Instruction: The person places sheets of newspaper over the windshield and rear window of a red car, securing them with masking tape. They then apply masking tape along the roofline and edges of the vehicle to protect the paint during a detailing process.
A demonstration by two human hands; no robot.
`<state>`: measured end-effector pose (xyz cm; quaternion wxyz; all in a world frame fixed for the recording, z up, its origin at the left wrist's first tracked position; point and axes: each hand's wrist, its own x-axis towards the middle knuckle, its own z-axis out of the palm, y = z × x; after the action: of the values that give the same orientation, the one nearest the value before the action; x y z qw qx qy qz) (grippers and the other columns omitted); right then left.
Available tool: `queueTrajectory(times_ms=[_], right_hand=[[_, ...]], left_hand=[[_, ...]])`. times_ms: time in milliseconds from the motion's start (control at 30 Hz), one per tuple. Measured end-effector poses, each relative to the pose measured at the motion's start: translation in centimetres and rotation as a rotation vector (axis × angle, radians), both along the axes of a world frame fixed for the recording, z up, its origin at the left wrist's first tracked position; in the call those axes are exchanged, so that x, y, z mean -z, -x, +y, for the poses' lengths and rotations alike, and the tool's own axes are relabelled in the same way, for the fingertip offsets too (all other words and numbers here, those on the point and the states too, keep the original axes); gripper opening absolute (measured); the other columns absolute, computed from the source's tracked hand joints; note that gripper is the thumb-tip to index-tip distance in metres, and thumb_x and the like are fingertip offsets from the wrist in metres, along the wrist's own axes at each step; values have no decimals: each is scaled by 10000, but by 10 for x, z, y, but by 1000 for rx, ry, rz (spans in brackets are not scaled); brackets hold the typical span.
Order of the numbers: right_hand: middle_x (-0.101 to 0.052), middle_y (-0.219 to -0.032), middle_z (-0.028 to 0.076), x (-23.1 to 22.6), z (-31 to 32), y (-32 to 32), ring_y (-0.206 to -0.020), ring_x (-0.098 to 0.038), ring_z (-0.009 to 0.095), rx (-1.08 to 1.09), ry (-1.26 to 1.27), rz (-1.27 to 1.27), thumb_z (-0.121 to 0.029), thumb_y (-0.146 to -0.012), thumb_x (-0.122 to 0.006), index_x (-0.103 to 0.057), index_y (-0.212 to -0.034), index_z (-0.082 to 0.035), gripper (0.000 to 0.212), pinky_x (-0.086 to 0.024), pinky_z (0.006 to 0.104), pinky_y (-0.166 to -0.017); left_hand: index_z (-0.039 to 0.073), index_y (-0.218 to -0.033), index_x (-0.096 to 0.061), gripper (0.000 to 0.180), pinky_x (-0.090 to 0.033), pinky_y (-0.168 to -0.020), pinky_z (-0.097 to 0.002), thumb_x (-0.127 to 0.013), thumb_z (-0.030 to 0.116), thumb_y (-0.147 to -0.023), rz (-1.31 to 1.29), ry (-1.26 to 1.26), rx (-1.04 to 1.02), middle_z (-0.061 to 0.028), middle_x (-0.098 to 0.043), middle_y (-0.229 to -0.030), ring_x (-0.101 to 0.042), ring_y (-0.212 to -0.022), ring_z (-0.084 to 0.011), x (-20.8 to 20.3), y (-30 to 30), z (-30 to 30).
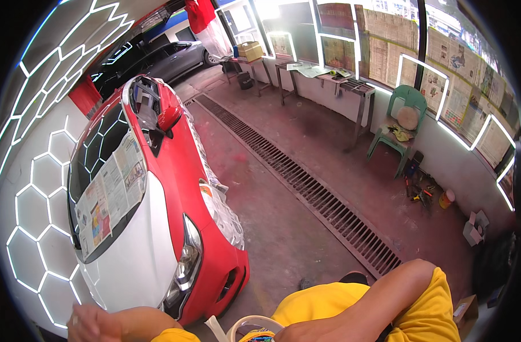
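At the bottom edge my right hand [297,332] is closed at a cream roll of masking tape [259,319], its fingertips cut off by the frame. A loose strip of tape [216,329] sticks up from the roll's left side. My left hand [92,326] is raised at the lower left, in front of the car's white hood [132,239]. Motion smears its fingers, and I see nothing in them. The car has a red fender [178,154], a bare headlight [187,259] and newspaper [115,191] over the lower windshield.
A floor grate [294,171] runs diagonally right of the car. Along the right wall stand a metal bench [351,85], a green plastic chair [406,108], scattered tools [420,191] and a small white box [475,228]. A grey car [169,60] is parked at the back.
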<state>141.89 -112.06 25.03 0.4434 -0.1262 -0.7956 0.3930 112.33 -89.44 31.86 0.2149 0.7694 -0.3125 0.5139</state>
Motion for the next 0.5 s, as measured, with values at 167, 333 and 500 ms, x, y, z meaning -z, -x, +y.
queueTrajectory(times_ms=[167,333,500], right_hand=[[-642,-825,210,-4,43,-25,-737,-665,465,-113,-106,-41,-358,-816,-737,-669,-908,-31,347,-515,564,-658],[-669,-835,212,-13,53,-85,-768,-681,470,-395,-83,-148,-360,-842,-698,-667,-862,-46,316,-522,567,-667],[-675,-832,211,-24,47,-155,-775,-683,470,-536,-18,-230,-381,-853,-665,-686,-875,-64,319,-531,568,-673]], left_hand=[[148,-783,-562,370,-416,-920,-436,-697,378,-1040,-54,-769,-152,51,-454,-682,-526,-732,-122,-48,-88,-36],[140,-841,-571,327,-425,-909,-421,-701,364,-1039,102,-1024,-244,44,-477,-732,-537,-754,-125,-57,-175,-84],[131,-899,-579,289,-434,-897,-406,-704,351,-1039,194,-1057,-373,36,-499,-782,-549,-776,-128,-48,-232,-120]])
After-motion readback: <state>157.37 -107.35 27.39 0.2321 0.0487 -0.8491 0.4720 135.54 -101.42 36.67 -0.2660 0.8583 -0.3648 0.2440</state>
